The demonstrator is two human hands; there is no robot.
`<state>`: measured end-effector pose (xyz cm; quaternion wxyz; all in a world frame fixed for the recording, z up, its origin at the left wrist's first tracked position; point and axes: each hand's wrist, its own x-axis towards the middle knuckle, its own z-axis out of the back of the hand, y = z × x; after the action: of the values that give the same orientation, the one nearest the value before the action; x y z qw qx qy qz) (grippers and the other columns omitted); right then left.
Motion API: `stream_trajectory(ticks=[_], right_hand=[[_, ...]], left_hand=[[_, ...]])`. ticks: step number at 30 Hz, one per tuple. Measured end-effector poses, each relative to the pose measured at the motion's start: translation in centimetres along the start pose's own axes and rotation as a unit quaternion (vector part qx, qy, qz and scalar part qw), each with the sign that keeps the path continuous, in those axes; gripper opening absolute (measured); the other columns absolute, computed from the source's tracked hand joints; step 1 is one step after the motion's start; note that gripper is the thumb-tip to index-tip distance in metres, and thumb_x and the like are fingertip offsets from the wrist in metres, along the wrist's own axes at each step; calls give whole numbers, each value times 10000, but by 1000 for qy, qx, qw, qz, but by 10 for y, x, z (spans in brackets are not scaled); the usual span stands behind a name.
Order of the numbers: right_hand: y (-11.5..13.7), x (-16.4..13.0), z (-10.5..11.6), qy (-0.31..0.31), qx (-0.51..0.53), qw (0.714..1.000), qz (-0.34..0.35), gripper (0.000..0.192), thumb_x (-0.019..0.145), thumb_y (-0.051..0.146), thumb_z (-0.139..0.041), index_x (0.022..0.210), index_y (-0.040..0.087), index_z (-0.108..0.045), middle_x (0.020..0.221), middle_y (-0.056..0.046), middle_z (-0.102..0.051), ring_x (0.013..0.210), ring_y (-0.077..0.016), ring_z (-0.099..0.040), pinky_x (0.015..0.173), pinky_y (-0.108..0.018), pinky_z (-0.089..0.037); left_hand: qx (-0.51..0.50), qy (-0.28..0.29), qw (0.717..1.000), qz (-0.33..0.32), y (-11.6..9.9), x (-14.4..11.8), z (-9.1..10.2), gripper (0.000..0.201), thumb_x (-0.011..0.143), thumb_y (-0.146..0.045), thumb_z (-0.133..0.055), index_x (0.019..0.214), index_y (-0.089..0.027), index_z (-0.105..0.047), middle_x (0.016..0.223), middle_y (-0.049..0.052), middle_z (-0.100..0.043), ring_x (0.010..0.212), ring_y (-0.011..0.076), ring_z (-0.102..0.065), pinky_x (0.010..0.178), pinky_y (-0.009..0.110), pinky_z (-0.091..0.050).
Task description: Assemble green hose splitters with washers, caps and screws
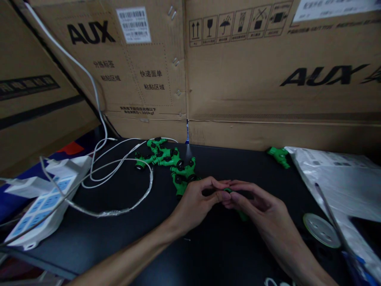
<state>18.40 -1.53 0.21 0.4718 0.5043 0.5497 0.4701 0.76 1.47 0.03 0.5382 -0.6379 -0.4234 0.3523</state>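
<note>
Above the dark table my left hand (198, 198) and my right hand (260, 202) meet, their thumbs and fingertips pinched around a green plastic hose connector (243, 215). The fingers cover most of it; its green end shows between the thumbs and another green part hangs below the right hand. Just beyond my left hand lie green Y-shaped hose connectors (183, 171) with black parts. More of the same kind form a cluster (163, 155) farther back. A single green connector (279, 156) rests at the back right, beside a silvery plastic bag.
Large AUX cardboard boxes (238, 99) wall off the back. A white power strip (50, 198) with plugs and looping white cables (113, 212) occupies the left. To the right are the silvery bag (351, 178), a round clear-topped disc (321, 230) and a thin rod (329, 206).
</note>
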Motion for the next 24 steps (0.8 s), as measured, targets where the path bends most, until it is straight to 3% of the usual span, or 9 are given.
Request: stream_trajectory(ticks=[11, 16, 20, 24], right_hand=[[1, -3, -7, -15, -60, 992, 109, 137, 870, 322, -745, 809, 202, -770, 1038, -54, -704, 756, -102, -722, 709, -171, -621], [1, -3, -9, -20, -46, 993, 109, 81, 870, 289, -745, 856, 212, -766, 1040, -41, -709, 729, -89, -715, 694, -169, -620], [-1, -2, -8, -22, -45, 994, 102, 80, 877, 289, -740, 908, 219, -763, 1066, -35, -713, 730, -85, -719, 703, -173, -622], [-4, -1, -5, -22, -57, 993, 102, 106, 883, 298, -734, 962, 241, -775, 1078, -27, -728, 770, -87, -719, 719, -167, -618]], left_hand=[[-81, 0, 996, 47, -1, 0, 1, 214, 804, -318, -819, 805, -138, -703, 1200, 135, -751, 1196, 275, -662, 1002, 382, -488], [-79, 13, 995, 52, -1, 1, 3, 206, 822, -314, -807, 836, -142, -693, 1206, 112, -743, 1058, 223, -696, 928, 351, -515], [-46, 31, 998, 38, -1, 2, 6, 185, 841, -296, -794, 841, -147, -684, 1196, 95, -736, 1108, 214, -670, 950, 327, -503], [-59, 23, 996, 61, -1, 2, 5, 283, 830, -321, -808, 1025, -169, -671, 1165, 87, -724, 999, 189, -686, 902, 338, -542]])
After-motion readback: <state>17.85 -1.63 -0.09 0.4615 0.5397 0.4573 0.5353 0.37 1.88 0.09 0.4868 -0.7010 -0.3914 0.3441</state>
